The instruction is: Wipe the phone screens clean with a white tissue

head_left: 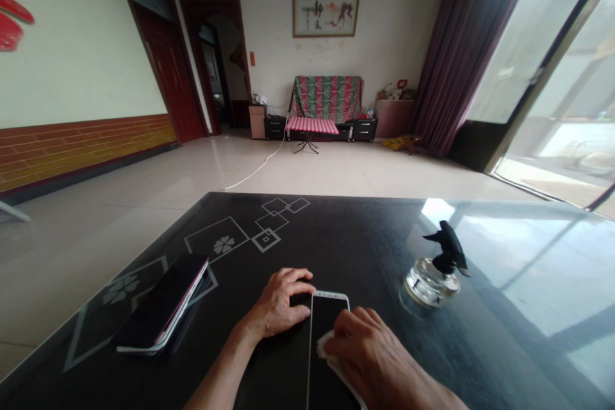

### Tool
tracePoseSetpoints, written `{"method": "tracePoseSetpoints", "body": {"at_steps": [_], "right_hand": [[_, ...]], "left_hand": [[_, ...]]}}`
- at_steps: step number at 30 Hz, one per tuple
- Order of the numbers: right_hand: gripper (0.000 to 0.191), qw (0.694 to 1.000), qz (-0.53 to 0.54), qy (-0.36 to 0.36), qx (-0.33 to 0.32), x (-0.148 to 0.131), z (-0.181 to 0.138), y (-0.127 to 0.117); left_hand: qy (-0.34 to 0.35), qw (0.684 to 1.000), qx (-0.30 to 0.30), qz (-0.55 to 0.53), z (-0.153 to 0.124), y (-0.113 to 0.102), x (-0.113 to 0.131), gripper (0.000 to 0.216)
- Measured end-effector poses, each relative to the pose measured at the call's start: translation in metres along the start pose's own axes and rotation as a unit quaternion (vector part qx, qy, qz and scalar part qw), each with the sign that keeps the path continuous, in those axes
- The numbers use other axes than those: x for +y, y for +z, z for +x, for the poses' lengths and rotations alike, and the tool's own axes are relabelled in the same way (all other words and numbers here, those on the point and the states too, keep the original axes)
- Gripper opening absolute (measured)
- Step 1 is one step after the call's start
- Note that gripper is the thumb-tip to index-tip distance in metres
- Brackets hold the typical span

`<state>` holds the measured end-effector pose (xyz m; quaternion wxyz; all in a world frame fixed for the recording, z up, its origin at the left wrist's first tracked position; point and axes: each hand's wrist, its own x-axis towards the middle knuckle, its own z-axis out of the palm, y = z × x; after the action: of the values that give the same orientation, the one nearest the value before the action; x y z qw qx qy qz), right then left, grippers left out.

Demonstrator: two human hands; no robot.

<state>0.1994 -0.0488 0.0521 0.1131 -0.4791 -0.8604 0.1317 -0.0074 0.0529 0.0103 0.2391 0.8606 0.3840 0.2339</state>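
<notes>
A white-edged smartphone lies screen-up on the black glass table, close to me. My left hand rests on the table against the phone's upper left side, fingers curled, thumb along the phone's edge. My right hand lies over the phone's right half and presses a small white cloth onto the screen, fingers bent over it.
A second phone in a pink-edged case lies at the table's left. A clear glass base with a black holder stands to the right. Beyond the table stretch a tiled floor, a covered sofa and a glass door at right.
</notes>
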Motion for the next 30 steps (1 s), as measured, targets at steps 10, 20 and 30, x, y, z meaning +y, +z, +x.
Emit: {"method": "tracePoseSetpoints", "body": {"at_steps": [10,20,30], "right_hand": [[0.017,1.000,-0.019,0.000,-0.019,0.004,0.000,0.001],[0.013,0.990,-0.091,-0.111,0.015,0.012,0.002,0.035],[0.022,0.987,-0.075,-0.118,0.084,0.014,0.002,0.045]], "left_hand": [[0.005,1.000,0.016,-0.010,0.000,0.004,-0.001,0.038],[-0.010,1.000,0.015,-0.012,-0.001,0.004,-0.002,0.040],[-0.017,1.000,0.002,-0.005,0.000,0.001,0.002,0.041]]}}
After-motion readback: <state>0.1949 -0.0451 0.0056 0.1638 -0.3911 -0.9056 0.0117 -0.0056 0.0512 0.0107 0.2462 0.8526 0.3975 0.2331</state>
